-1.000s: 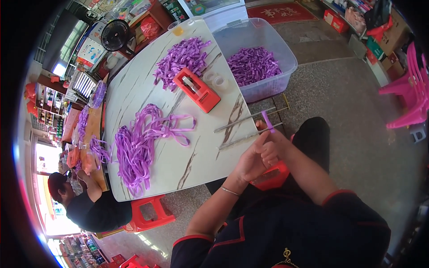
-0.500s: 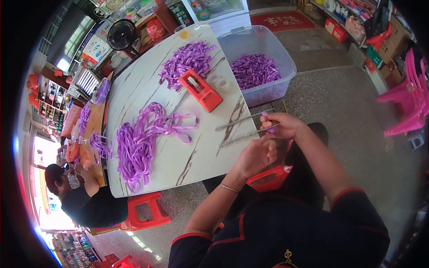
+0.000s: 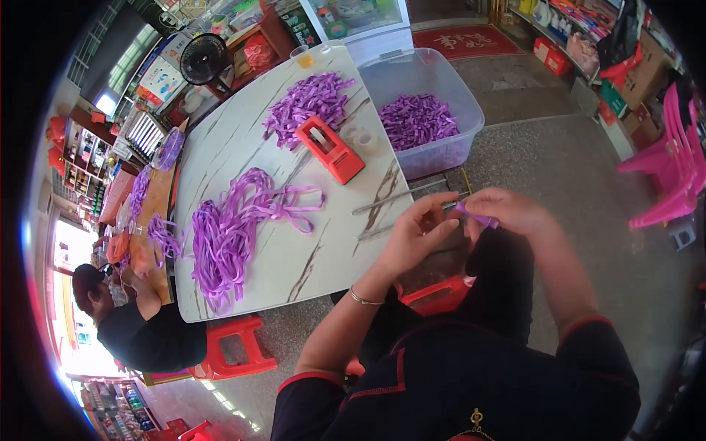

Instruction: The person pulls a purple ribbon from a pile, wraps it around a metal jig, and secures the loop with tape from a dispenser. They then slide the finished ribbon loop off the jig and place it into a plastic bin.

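My right hand (image 3: 507, 209) is closed around a short piece of purple ribbon (image 3: 476, 214), just off the right edge of the marble-patterned table (image 3: 323, 257). Close on its left, my left hand (image 3: 419, 229) has thumb and forefinger spread apart, with no ribbon visible between them. Two thin metal rods (image 3: 397, 197) stick out over the table edge. The nearer rod runs behind my left hand, and its end shows between the thumb and forefinger, beside the ribbon. I cannot make out whether my left fingers touch it.
Long purple ribbons (image 3: 224, 242) and a heap of short purple loops (image 3: 309, 103) lie on the table, with a red tape dispenser (image 3: 331, 151) and clear tape rolls (image 3: 357, 134). A plastic bin (image 3: 471, 110) holds more loops. A co-worker (image 3: 140, 316) sits left; red stool (image 3: 235, 349) nearby.
My right hand has moved right, away from the rods, and now has the purple ribbon piece in its fingers. My left hand has risen toward the rods, its thumb and forefinger spreading.
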`<state>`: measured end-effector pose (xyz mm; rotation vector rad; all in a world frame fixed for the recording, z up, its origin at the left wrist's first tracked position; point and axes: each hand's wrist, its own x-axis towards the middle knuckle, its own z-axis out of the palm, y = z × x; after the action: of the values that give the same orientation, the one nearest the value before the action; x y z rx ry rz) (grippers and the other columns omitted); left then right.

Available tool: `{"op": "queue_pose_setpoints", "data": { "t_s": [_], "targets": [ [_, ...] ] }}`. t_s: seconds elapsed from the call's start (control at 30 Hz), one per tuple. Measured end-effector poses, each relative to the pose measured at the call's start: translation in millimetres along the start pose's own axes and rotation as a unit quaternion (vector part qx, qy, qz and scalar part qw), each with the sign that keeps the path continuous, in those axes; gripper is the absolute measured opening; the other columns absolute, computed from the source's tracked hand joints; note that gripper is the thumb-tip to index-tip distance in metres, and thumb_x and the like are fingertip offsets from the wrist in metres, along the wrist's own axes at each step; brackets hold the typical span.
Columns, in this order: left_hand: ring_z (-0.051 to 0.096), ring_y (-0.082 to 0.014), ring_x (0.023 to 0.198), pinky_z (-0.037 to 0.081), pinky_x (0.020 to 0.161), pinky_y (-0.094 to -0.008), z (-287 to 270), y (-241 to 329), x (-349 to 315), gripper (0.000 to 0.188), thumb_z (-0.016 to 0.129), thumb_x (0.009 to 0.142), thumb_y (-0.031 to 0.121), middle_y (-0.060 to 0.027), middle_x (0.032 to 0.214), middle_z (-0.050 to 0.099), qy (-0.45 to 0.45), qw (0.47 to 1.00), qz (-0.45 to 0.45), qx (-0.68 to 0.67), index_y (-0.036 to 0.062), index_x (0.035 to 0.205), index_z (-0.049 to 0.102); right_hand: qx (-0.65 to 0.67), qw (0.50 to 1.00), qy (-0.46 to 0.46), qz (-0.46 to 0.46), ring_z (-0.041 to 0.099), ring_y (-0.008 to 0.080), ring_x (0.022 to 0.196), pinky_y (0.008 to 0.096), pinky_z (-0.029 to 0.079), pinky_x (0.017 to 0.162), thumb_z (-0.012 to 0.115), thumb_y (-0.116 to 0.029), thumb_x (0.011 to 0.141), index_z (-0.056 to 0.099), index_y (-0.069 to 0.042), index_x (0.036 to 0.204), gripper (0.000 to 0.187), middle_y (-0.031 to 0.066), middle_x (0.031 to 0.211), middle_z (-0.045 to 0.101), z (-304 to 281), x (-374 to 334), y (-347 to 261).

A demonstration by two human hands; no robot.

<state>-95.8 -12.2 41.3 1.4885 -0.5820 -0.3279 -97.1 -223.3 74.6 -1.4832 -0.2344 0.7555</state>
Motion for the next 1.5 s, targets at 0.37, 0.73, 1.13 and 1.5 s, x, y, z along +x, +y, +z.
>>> {"op": "queue_pose_setpoints", "data": {
  "t_s": [0.37,0.73,1.13,1.5],
  "targets": [
    [0.054,-0.0085,0.071,0.044,0.065,-0.0213,-37.0,31.4,-16.4,0.021,0.065,0.075,-0.001,-0.0024,0.082,0.056,0.018,0.974,0.115,0.192,0.0029,0.096,0.063,0.001,0.996,-0.082,-0.020,0.054,0.0075,0.077,0.0222,0.041,0.069,0.048,-0.033,0.090,0.058,-0.002,0.103,0.035,0.0043,0.080,0.064,31.7,19.8,-22.4],
    [0.056,-0.0070,0.076,0.045,0.070,-0.0212,-65.2,29.4,-38.9,0.018,0.065,0.077,-0.001,-0.0031,0.086,0.061,0.136,0.987,0.042,0.079,-0.0004,0.094,0.062,-0.288,0.908,0.158,-0.262,0.058,0.0104,0.073,0.0236,0.045,0.067,0.066,-0.010,0.075,0.060,-0.002,0.103,0.029,0.0066,0.088,0.064,71.1,39.7,-23.3],
    [0.050,-0.0032,0.067,0.043,0.059,-0.0190,-176.0,34.5,-4.4,0.009,0.060,0.081,0.001,-0.0003,0.079,0.061,0.266,0.935,0.092,0.216,0.0002,0.089,0.063,-0.160,0.950,0.143,-0.227,0.054,0.0095,0.064,0.0232,0.044,0.059,0.054,-0.013,0.086,0.057,-0.003,0.102,0.020,0.0049,0.080,0.059,103.0,71.6,56.3],
    [0.061,-0.0246,0.073,0.048,0.067,-0.0329,-295.9,53.4,8.4,0.027,0.064,0.073,0.024,-0.0106,0.084,0.065,0.100,0.803,-0.169,0.562,0.0063,0.093,0.064,-0.303,0.893,0.153,-0.295,0.053,0.0158,0.055,0.0256,0.042,0.051,0.062,-0.007,0.077,0.063,-0.005,0.085,0.009,0.0077,0.070,0.058,115.6,79.2,58.1]
  ]
}}
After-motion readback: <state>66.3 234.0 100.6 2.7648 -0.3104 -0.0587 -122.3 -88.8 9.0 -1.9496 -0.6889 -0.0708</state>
